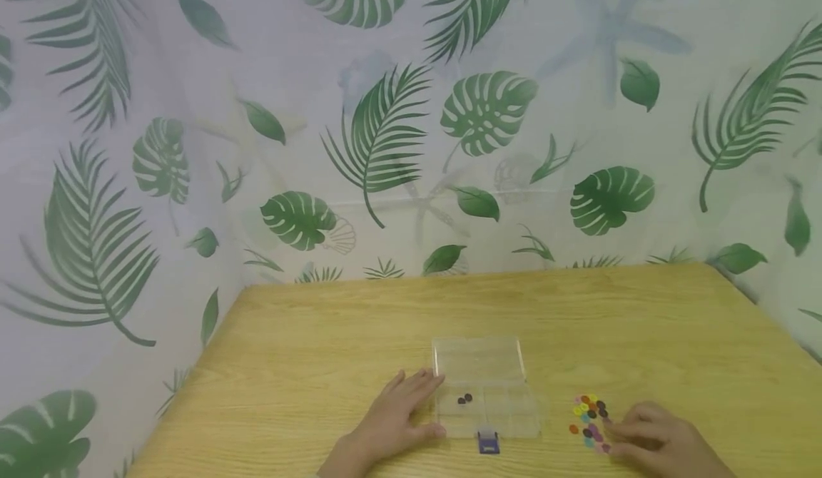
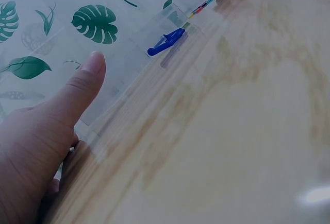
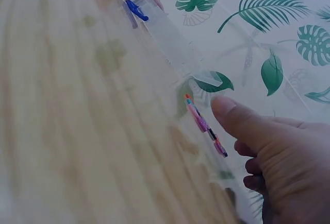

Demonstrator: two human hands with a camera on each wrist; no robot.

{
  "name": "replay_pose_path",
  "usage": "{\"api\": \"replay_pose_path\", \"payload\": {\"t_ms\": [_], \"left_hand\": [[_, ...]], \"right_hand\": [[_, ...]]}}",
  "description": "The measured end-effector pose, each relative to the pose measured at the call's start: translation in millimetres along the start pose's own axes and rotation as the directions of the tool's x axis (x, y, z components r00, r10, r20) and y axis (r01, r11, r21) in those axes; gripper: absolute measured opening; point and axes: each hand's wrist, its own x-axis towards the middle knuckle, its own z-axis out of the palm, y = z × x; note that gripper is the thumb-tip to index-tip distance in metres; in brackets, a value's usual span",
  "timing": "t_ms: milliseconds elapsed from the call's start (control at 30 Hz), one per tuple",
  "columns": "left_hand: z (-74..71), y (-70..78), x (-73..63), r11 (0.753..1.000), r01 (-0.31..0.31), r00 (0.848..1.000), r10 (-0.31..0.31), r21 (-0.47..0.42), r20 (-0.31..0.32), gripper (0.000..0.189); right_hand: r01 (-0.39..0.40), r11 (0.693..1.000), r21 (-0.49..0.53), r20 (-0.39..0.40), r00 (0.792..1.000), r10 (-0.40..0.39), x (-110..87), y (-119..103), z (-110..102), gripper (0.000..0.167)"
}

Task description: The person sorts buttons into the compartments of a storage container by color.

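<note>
A clear plastic compartment box (image 1: 459,421) lies on the table with its lid (image 1: 478,359) folded back and a blue latch (image 1: 489,443) at the front. Two dark buttons (image 1: 464,398) sit in its back left compartment. My left hand (image 1: 399,415) rests along the box's left side, fingers extended and thumb (image 2: 85,85) apart. Right of the box lies a loose group of colourful buttons (image 1: 591,414). At its right edge is my right hand (image 1: 664,439), fingertips by the buttons and thumb (image 3: 242,118) apart from the fingers. Nothing shows held between them.
The wooden table (image 1: 321,335) extends behind and beside the box. A white cloth with green leaf prints (image 1: 411,178) hangs behind the table and along its sides.
</note>
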Motion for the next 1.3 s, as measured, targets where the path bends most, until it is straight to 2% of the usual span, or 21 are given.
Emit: {"api": "replay_pose_path", "payload": {"t_ms": [133, 300, 433, 567, 767, 867, 1067, 1300], "left_hand": [[-1.0, 0.1, -1.1, 1.000, 0.009, 1.000, -0.009, -0.014, 0.000, 0.073], [0.2, 0.3, -0.2, 1.000, 0.001, 1.000, -0.001, -0.020, 0.007, 0.073], [1.3, 1.1, 0.8, 1.000, -0.003, 1.000, 0.003, -0.009, 0.005, 0.073], [0.8, 2.0, 1.5, 1.000, 0.002, 1.000, -0.002, -0.009, 0.004, 0.073], [-0.8, 1.0, 0.5, 1.000, 0.004, 1.000, -0.004, -0.018, 0.005, 0.073], [-1.7, -1.6, -0.7, 1.000, 0.002, 1.000, -0.002, -0.007, -0.004, 0.073], [-0.3, -3.6, -0.9, 1.000, -0.009, 1.000, 0.009, -0.007, -0.003, 0.073], [2.9, -2.1, 0.2, 1.000, -0.025, 0.999, 0.025, 0.000, -0.022, 0.073]], "right_hand": [[0.000, 0.997, 0.077, 0.054, 0.999, -0.005, 0.9, 3.1, -0.3, 0.027], [0.092, 0.986, 0.140, 0.053, 0.994, -0.100, 1.0, 8.3, 0.7, 0.031], [0.183, 0.977, 0.108, 0.034, 0.982, -0.187, 2.5, 13.4, 2.8, 0.036], [0.206, 0.977, 0.061, 0.031, 0.978, -0.208, 2.2, 18.0, 5.0, 0.039], [0.258, 0.966, 0.033, -0.014, 0.966, -0.258, 4.6, 17.2, 9.0, 0.043], [0.254, 0.967, 0.025, -0.029, 0.967, -0.253, 6.4, 12.6, 12.0, 0.039], [0.192, 0.981, 0.024, -0.056, 0.980, -0.190, 6.5, 6.6, 14.3, 0.034], [0.193, 0.981, -0.027, -0.057, 0.979, -0.194, 6.6, 7.1, 11.7, 0.033]]}}
